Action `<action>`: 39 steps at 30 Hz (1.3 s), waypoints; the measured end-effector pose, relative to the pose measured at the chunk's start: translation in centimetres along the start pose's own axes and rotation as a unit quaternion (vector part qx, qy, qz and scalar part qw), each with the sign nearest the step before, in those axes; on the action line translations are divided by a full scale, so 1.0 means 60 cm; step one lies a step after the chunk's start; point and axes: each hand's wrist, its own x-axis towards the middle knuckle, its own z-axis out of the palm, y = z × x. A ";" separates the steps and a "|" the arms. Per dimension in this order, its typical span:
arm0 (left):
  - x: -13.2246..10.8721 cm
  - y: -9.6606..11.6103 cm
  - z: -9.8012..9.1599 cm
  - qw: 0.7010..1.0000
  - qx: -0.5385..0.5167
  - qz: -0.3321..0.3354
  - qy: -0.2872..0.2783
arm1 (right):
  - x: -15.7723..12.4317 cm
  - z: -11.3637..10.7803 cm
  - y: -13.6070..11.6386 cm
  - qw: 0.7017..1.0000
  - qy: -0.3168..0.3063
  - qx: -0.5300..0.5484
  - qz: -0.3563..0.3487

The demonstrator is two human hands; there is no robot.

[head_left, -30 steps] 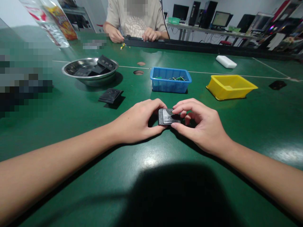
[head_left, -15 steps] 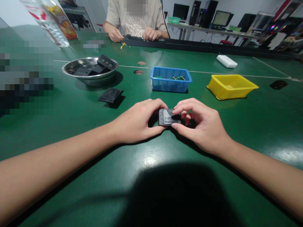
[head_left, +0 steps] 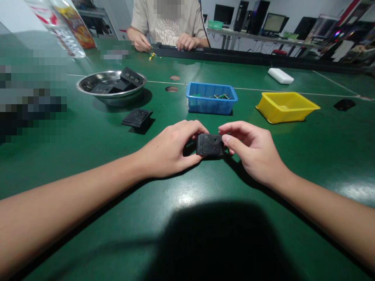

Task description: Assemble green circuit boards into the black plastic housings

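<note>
The room behind is lined with a bench of computer screens (head_left: pixel 273 24), and in front of me spreads a green tabletop (head_left: pixel 140 210) with a glossy glare on it. I take the black piece in the person's hands as the centre of the dial. Far out at ten o'clock lean two bright plastic packages (head_left: pixel 76 26). Nearer, also at ten, sits a round metal bowl (head_left: pixel 118 100) with black lettered blocks (head_left: pixel 131 77) in it, and closer in lies a loose black part (head_left: pixel 137 118). Towards eleven, across the table, another person in a beige T-shirt (head_left: pixel 172 32) has both hands at a dark rail (head_left: pixel 228 57). At nine is the left hand (head_left: pixel 172 148), thumb and forefinger clamped on the black piece (head_left: pixel 210 146), which shows a small round hole near its top edge. At twelve stands a blue bin (head_left: pixel 209 107) holding small green parts (head_left: pixel 220 97). At three, the right hand (head_left: pixel 253 150) is loosely curled, its thumb tip by the piece's right edge and a little apart from the forefinger; I can't tell whether it grips anything. Around two are a white case (head_left: pixel 280 76) and a yellow bin (head_left: pixel 283 115).
</note>
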 end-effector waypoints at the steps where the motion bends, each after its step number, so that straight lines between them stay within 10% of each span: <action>1: 0.000 0.001 0.000 1.000 -0.002 0.002 0.001 | 0.001 0.000 0.001 1.000 -0.001 0.012 0.015; 39: 0.000 -0.002 -0.006 0.998 -0.052 -0.003 0.023 | -0.006 -0.001 -0.006 0.998 -0.055 -0.028 -0.003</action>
